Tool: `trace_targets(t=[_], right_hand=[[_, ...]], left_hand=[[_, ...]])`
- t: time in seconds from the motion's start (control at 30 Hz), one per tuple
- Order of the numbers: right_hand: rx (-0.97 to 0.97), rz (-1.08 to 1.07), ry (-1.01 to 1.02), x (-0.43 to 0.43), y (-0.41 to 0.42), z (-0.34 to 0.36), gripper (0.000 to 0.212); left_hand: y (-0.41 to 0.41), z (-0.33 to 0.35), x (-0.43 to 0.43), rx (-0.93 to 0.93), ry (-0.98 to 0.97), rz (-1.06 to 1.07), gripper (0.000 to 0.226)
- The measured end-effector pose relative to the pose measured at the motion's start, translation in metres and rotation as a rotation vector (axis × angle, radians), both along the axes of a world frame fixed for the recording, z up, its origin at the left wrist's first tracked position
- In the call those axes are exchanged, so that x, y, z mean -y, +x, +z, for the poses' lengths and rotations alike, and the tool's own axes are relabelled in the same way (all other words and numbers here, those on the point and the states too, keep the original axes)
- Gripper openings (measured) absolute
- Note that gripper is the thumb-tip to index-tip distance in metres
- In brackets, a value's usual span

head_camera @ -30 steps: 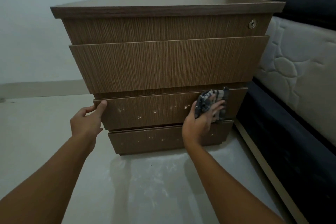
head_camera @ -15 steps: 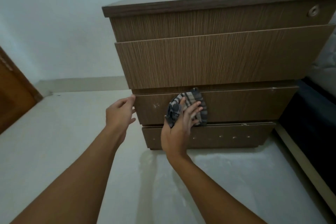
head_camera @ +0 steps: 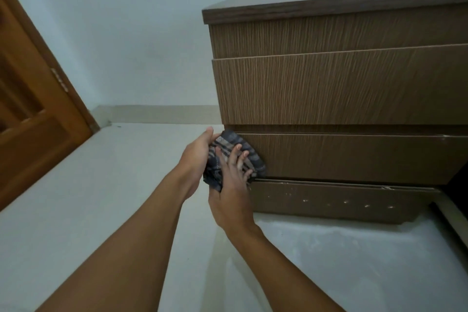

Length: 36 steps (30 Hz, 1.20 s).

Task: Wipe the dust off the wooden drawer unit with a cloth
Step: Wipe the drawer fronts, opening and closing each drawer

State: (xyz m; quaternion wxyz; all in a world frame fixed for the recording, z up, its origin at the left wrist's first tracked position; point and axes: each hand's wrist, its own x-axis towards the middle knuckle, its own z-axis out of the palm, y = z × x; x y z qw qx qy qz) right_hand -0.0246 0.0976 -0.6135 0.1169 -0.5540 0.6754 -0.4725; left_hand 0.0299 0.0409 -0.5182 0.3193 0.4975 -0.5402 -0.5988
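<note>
Since the unit (head_camera: 342, 88) shows specks only on its bottom drawer (head_camera: 329, 200), you seem mid-wipe on the third drawer (head_camera: 354, 157): cloth (head_camera: 234, 144) at its left end, right hand (head_camera: 231, 185) pressing it flat-fingered, left hand (head_camera: 198, 154) cupping its edge, grip hidden. Next, drop lower, press evenly.

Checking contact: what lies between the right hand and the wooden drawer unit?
A dark plaid cloth, pressed by the right hand against the brown wooden drawer unit; head view.

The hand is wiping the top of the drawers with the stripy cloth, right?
Not the top. The head view shows the right hand pressing the stripy cloth on the left end of the second drawer from the bottom.
</note>
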Motion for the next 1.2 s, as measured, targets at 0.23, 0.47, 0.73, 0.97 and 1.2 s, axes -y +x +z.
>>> trace_targets(t=[0.23, 0.47, 0.73, 0.97, 1.2], right_hand=[[0.078, 0.121, 0.006, -0.007, -0.002, 0.008, 0.082], [0.374, 0.071, 0.035, -0.036, -0.016, 0.015, 0.030], [-0.069, -0.312, -0.563, -0.042, -0.025, 0.044, 0.054], [-0.407, -0.145, -0.195, -0.026, -0.028, 0.055, 0.050], [-0.383, 0.052, -0.075, -0.022, -0.022, 0.099, 0.048]], left_hand=[[0.001, 0.002, 0.002, 0.070, 0.000, -0.036, 0.046], [0.000, 0.006, -0.001, 0.107, -0.085, -0.022, 0.054], [-0.003, 0.001, 0.000, 0.029, -0.011, 0.021, 0.057], [0.002, -0.004, 0.004, -0.041, 0.036, 0.051, 0.068], [0.008, -0.003, -0.001, -0.206, 0.131, 0.149, 0.072]])
